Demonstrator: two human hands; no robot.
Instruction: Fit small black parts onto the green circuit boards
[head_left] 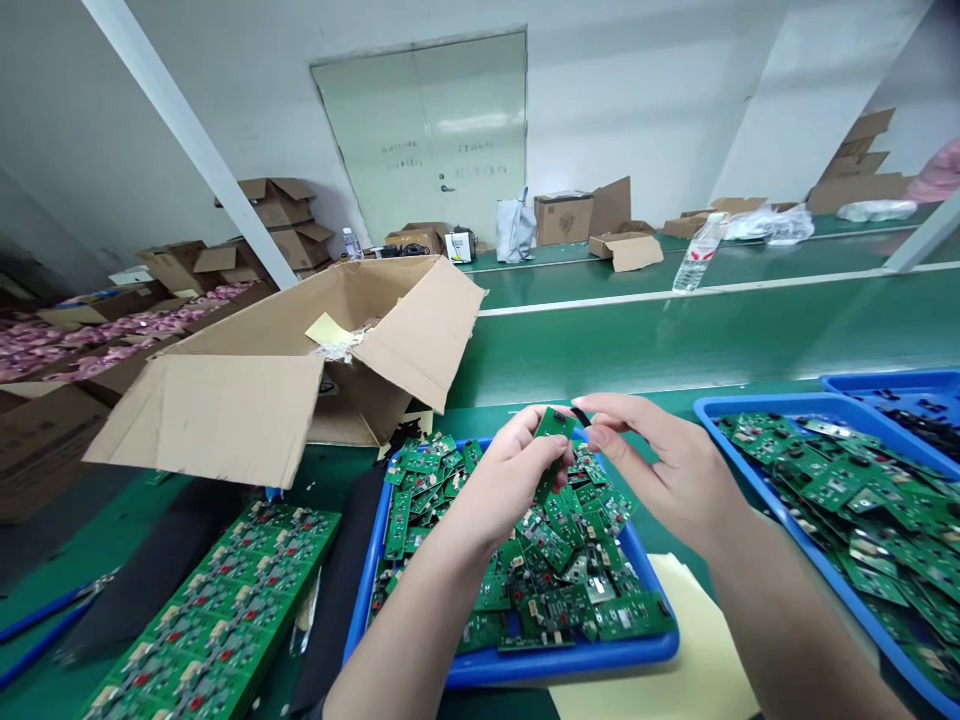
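Note:
A small green circuit board (553, 424) is pinched in my left hand (517, 462), tilted above a blue tray (555, 665) heaped with similar boards. Between thumb and forefinger, my right hand (667, 470) grips a small black part (580, 416) close to the board's upper right corner. Whether the part touches the board I cannot tell. My fingers cover much of the board's lower half.
An open cardboard box (225, 400) stands at the left behind the tray. Uncut board panels (225, 610) and blue-handled pliers (52, 615) lie at left. Another blue tray (780, 402) of boards sits right. A water bottle (700, 255) stands on the ledge.

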